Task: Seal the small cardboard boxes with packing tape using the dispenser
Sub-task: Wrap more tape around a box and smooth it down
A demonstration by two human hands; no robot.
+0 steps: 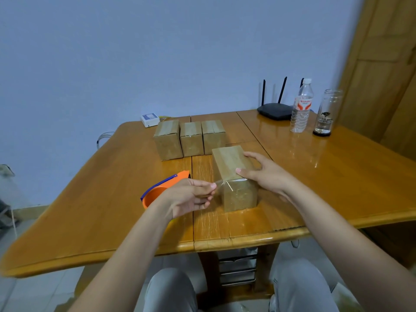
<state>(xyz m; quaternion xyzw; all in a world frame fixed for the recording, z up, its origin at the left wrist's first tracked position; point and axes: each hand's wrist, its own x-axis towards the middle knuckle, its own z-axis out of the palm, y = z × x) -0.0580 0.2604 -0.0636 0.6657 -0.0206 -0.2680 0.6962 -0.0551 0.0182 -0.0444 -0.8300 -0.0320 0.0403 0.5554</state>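
The right hand (267, 174) presses flat on the box (234, 176); the left hand (191, 197), just beside it, pinches the tape (221, 184). Pull it taut, then smooth it down.

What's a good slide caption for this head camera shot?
Left hand pinches clear tape at the near box, right hand steadying it; orange dispenser lies on the table.
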